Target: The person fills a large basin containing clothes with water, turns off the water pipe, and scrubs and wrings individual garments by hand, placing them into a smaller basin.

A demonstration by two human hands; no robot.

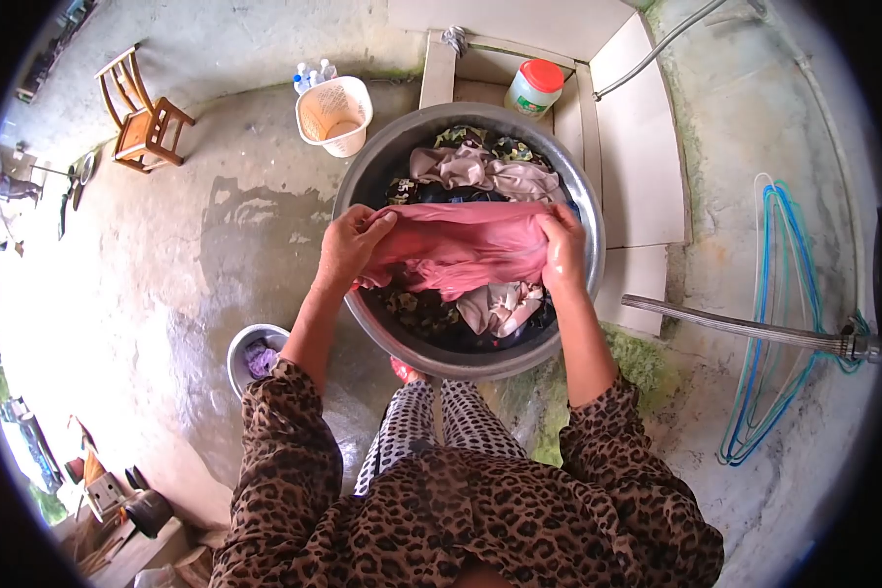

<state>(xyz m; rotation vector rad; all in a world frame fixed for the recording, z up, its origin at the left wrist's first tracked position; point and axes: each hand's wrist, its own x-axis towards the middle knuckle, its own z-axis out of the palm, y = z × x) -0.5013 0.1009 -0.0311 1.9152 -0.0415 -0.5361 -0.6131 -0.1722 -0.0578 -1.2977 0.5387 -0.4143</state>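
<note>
A wet pink garment is stretched sideways between my two hands, over a large metal basin. At its left end, my left hand grips the cloth, thumb on top. Wet and shiny, my right hand holds the opposite end near the basin's right side. Below the garment, the basin holds dark water and more laundry: a pale pink cloth towards the back, another light pink cloth near the front, and camouflage-patterned fabric. The garment hides the middle of the basin.
A white bucket and a red-lidded tub stand behind the basin. A small metal bowl with purple cloth sits at left. A wooden chair is farther off. Blue hangers and a grey hose are at right.
</note>
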